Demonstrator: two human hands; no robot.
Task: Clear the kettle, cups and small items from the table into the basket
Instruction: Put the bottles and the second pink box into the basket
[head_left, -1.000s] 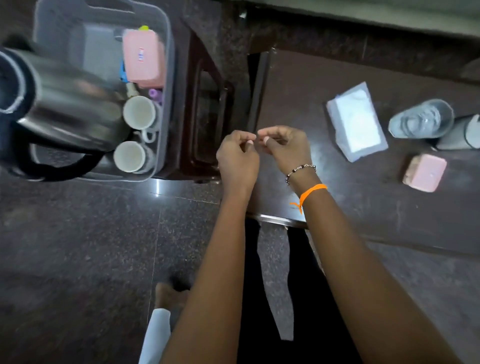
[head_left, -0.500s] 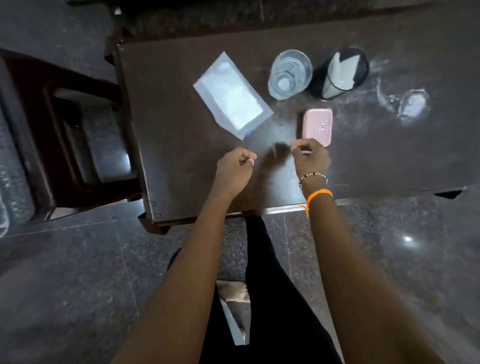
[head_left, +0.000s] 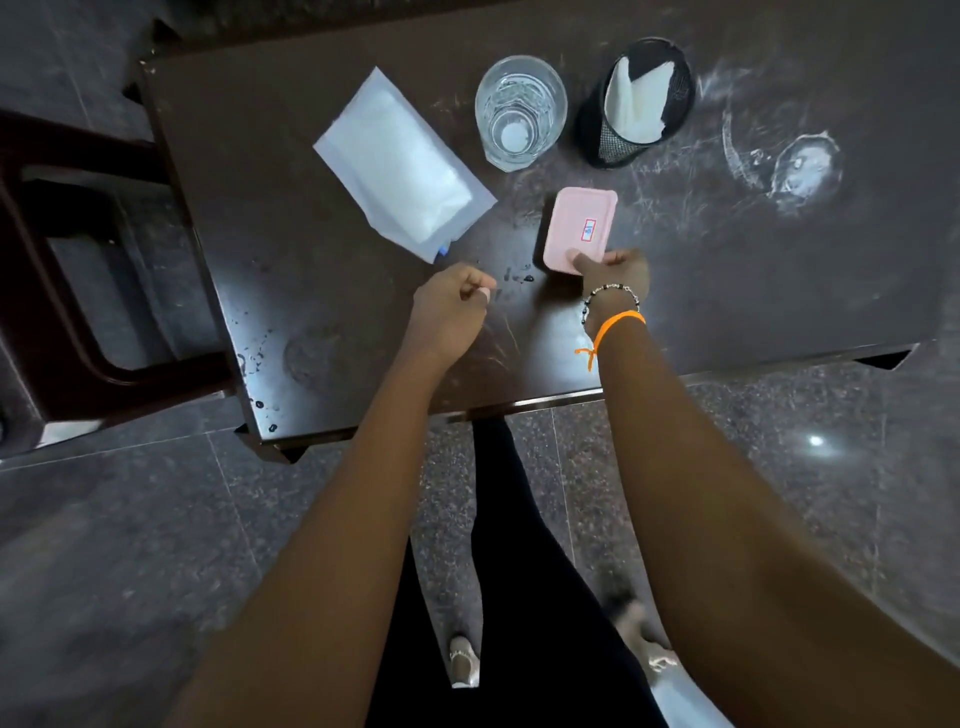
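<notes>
On the dark table (head_left: 311, 270) lies a small pink box (head_left: 579, 226) with a red and blue label. My right hand (head_left: 613, 273) grips its near edge, thumb on top. My left hand (head_left: 449, 306) is a closed fist over the table to the left, with nothing visible in it. Behind the box stand a clear glass (head_left: 519, 111) and a black mesh holder (head_left: 641, 104) with white paper in it. A white packet (head_left: 400, 161) lies at the back left. The basket, kettle and cups are out of view.
A dark wooden chair (head_left: 67, 291) stands against the table's left edge. White smudges and a ring mark (head_left: 802, 169) are on the table's right part. Water drops dot the near left corner. Below are the tiled floor and my feet.
The camera swung from the basket and kettle to the table. My right hand moved forward and took hold of the pink box. My left hand stayed in a fist.
</notes>
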